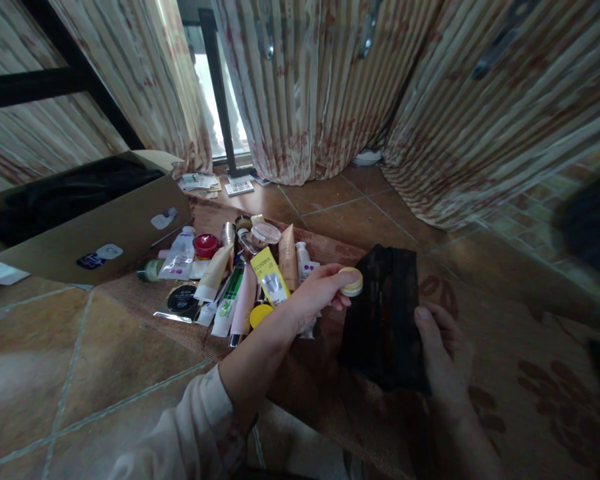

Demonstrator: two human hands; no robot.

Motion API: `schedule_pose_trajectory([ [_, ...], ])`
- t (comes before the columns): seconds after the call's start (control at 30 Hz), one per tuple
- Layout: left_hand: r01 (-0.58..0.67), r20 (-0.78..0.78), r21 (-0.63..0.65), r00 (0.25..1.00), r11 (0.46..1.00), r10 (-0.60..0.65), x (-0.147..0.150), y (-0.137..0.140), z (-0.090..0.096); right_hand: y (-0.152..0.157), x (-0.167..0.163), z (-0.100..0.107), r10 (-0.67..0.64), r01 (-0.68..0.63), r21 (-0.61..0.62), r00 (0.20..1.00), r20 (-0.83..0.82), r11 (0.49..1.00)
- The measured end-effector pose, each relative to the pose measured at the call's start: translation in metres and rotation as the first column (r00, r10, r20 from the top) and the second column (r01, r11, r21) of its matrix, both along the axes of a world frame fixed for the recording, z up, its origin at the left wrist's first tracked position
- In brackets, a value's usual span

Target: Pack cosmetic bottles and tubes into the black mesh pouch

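Observation:
Between the fingers of my left hand (327, 287) is a small round jar with a pale yellow lid (351, 283), held at the left edge of a black pouch (380, 320). My right hand (445, 340) grips the pouch's right side, thumb on top. The pouch's mouth faces up and its inside is too dark to make out. Left of my hands lies a pile of cosmetics: a yellow box (270, 277), a red-lidded jar (205, 246), a peach tube (287, 257), a black round compact (182, 299) and several other tubes and jars.
A brown mat (330, 247) lies under the pile on the tiled floor (35, 373). At the left stands a cardboard box (115, 240) with black material inside. Papers (199, 182) lie near the window, and striped curtains (300, 100) hang behind.

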State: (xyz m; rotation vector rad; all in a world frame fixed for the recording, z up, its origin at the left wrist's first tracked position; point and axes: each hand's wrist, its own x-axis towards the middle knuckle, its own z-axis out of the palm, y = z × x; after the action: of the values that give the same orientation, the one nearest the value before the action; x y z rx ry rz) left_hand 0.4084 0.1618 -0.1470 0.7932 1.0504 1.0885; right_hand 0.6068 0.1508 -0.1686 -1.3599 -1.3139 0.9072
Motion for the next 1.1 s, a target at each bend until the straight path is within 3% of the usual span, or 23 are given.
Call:
schedule_pose_trajectory([
  [1.1,0.000,0.020,0.006,1.000,1.000,0.000,-0.0002,0.0029,-0.0090,-0.0006,-0.0028,0.0034,-0.014,0.015,-0.022,1.000,0.011,1.000],
])
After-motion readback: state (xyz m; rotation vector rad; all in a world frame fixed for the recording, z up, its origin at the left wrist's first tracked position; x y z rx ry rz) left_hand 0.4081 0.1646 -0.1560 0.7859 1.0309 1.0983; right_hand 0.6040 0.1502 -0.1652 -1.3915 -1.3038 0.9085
